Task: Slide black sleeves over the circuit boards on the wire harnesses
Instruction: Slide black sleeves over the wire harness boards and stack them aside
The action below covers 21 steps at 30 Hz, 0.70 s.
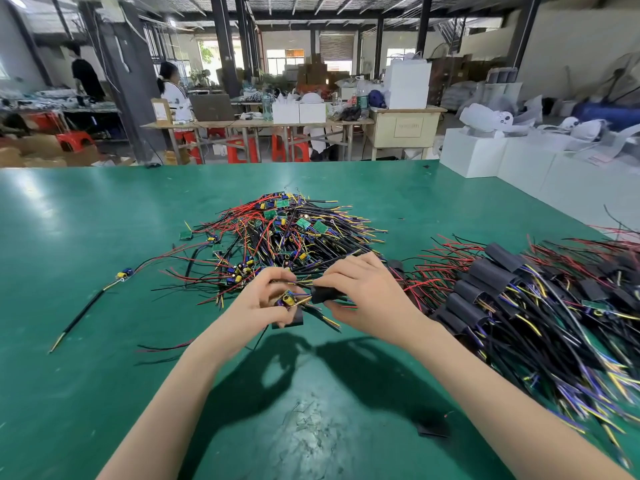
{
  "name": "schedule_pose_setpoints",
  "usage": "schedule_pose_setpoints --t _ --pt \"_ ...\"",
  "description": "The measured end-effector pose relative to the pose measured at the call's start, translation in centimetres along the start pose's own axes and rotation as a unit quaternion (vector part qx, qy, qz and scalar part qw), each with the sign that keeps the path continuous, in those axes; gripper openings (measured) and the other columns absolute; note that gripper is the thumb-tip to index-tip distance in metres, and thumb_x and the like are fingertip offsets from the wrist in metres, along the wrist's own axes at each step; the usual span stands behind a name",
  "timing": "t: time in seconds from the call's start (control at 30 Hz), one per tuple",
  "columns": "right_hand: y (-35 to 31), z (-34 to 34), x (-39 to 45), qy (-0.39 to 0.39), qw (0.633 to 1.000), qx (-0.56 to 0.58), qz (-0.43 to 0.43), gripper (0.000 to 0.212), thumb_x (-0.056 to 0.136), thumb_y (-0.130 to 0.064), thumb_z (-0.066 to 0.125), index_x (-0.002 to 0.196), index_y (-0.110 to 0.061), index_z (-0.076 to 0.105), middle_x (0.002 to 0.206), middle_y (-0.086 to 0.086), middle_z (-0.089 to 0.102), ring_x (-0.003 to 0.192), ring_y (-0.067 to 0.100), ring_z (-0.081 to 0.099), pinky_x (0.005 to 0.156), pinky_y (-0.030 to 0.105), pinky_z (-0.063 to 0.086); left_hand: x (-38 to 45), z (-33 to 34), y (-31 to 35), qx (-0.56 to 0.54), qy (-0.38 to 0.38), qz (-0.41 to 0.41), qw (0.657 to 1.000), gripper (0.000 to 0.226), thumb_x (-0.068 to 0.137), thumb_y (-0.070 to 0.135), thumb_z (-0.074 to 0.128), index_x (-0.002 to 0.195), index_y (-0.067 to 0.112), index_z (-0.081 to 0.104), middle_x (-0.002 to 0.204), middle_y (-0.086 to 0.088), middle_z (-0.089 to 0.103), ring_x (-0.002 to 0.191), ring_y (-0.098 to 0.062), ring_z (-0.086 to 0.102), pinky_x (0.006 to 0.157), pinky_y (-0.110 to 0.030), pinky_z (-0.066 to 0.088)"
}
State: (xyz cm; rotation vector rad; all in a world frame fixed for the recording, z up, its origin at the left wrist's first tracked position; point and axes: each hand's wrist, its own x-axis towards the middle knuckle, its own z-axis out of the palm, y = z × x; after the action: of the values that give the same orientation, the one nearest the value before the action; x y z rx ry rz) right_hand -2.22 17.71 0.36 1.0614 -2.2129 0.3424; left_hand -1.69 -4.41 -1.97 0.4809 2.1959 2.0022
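green workbench (104,254): sleeved pile (519,306) right, bare pile (287,233) ahead; left hand (258,306) pinches a circuit board (287,301), right hand (363,292) grips a black sleeve (322,294), roughly halfway

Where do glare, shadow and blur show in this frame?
Head view: glare patch on the green table near the bottom edge; dark shadows of both arms fall beneath the left hand and right hand; the sleeved harness pile smears toward the lower right corner.
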Motion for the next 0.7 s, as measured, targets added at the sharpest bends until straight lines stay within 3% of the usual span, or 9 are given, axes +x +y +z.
schedule_pose_setpoints --t 0.13,0.2,0.3,0.43,0.57,0.7 --pt "0.1 0.1 -0.4 0.013 0.999 0.038 0.035 0.024 0.076 -0.018 0.073 0.100 -0.017 0.071 0.094 -0.005 0.067 0.088 0.020 0.062 0.078 0.034 0.039 -0.3 -0.5 0.3 0.032 -0.008 0.061 0.998 0.028 0.072 0.005 0.072 0.096 0.020 0.070 0.107 -0.007 0.071 0.093 -0.018 0.069 0.083 -0.022 0.053" --pt "0.0 0.0 -0.5 0.013 0.999 0.038 0.029 0.024 0.076 -0.018 0.073 0.100 -0.017 0.071 0.094 -0.005 0.067 0.087 0.020 0.062 0.076 0.035 0.040 -0.4 -0.5 0.6 0.077 -0.004 0.084 0.993 0.021 0.077 0.012 0.072 0.095 0.023 0.073 0.106 -0.005 0.071 0.097 -0.013 0.067 0.086 -0.021 0.051" --pt "-0.2 0.1 -0.7 0.017 1.000 0.021 0.007 0.022 0.077 -0.018 0.072 0.099 -0.016 0.071 0.093 -0.003 0.066 0.084 0.021 0.061 0.073 0.038 0.044 -0.2 -0.4 0.7 0.132 0.011 0.100 0.986 0.022 0.086 0.007 0.071 0.101 0.022 0.074 0.097 -0.011 0.071 0.084 -0.012 0.063 0.079 -0.027 0.050" --pt "-0.7 0.3 -0.8 0.033 0.999 0.029 0.001 0.021 0.077 -0.015 0.071 0.099 -0.012 0.071 0.093 0.000 0.067 0.082 0.025 0.061 0.069 0.036 0.044 -0.3 0.1 0.6 0.070 0.034 0.074 0.994 0.026 0.088 -0.003 0.064 0.110 0.011 0.067 0.080 0.000 0.069 0.055 -0.010 0.050 0.063 -0.021 0.048" --pt "-1.2 0.7 -1.2 0.043 0.995 0.082 0.027 0.024 0.079 -0.011 0.072 0.103 -0.007 0.070 0.098 0.004 0.067 0.088 0.028 0.059 0.077 0.036 0.050 -0.1 0.2 0.6 0.055 0.066 0.073 0.994 0.013 0.089 -0.002 0.063 0.100 0.002 0.067 0.071 -0.002 0.066 0.050 -0.014 0.047 0.055 -0.020 0.045" --pt "-1.8 0.8 -2.2 0.034 0.987 0.124 0.092 0.029 0.081 -0.016 0.070 0.110 -0.016 0.070 0.105 -0.002 0.066 0.090 0.016 0.064 0.070 0.030 0.055 -0.2 0.4 0.7 0.052 0.072 0.080 0.993 0.005 0.088 -0.002 0.064 0.089 0.003 0.067 0.065 -0.002 0.061 0.050 -0.013 0.047 0.051 -0.020 0.044"
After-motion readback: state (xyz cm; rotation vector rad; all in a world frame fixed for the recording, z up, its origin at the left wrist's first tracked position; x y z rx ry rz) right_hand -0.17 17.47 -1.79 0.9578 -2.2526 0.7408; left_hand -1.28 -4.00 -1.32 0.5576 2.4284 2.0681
